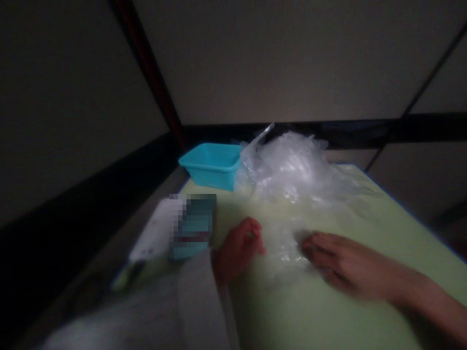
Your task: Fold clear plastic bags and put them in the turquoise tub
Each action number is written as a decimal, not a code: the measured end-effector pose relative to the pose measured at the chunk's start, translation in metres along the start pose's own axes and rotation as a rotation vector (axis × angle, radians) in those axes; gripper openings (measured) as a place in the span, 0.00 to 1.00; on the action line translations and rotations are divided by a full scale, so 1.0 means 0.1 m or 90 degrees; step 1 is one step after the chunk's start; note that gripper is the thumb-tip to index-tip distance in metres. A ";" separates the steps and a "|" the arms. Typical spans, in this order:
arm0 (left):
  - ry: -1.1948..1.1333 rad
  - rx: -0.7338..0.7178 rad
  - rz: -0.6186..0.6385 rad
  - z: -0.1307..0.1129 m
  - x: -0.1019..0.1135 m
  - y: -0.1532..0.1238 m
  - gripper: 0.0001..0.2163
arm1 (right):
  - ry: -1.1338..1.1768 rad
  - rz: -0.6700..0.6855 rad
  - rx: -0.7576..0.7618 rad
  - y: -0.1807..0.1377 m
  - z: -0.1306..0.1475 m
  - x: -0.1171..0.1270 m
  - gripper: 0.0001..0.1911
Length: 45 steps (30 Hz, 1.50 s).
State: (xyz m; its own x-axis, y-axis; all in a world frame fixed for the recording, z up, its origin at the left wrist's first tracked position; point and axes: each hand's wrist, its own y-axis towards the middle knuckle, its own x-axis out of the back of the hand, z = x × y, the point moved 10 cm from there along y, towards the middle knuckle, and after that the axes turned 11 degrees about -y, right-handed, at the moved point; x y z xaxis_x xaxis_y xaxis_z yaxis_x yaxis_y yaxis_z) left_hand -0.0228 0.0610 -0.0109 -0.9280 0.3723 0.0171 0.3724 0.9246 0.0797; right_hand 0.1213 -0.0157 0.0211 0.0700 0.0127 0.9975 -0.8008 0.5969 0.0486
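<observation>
A clear plastic bag (282,245) lies flat on the pale green table (383,228) between my two hands. My left hand (239,250), in a grey sleeve, is curled with its fingertips pinching the bag's left edge. My right hand (339,265) rests on the bag's right edge with fingers pressed together on the plastic. Behind them a heap of crumpled clear plastic bags (295,167) sits on the table. The picture is dim and blurred.
A turquoise plastic tub (211,165) stands at the table's far left corner. A white and teal object (175,226), partly pixelated, lies along the left edge. Dark walls and a dark rail surround the table.
</observation>
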 end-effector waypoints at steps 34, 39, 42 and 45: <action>0.029 -0.007 -0.130 -0.07 0.16 0.02 0.12 | 0.258 -0.282 -0.450 0.06 -0.90 -0.04 0.12; 0.037 0.002 -0.129 -0.08 0.15 0.02 0.14 | 0.168 -0.251 -0.446 0.07 -0.88 -0.05 0.12; 0.036 0.003 -0.126 -0.08 0.14 0.02 0.14 | 0.129 -0.244 -0.435 0.07 -0.86 -0.06 0.11; 0.029 0.005 -0.126 -0.06 0.15 0.03 0.14 | 0.072 -0.265 -0.408 0.06 -0.79 0.04 0.09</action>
State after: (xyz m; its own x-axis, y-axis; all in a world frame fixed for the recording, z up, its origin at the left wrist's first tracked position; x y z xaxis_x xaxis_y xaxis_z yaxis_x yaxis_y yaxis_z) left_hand -0.0355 0.0686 -0.0044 -0.9827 0.1788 0.0472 0.1821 0.9801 0.0785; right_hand 0.1633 0.0511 0.0209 0.3776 -0.2533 0.8906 -0.1975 0.9177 0.3448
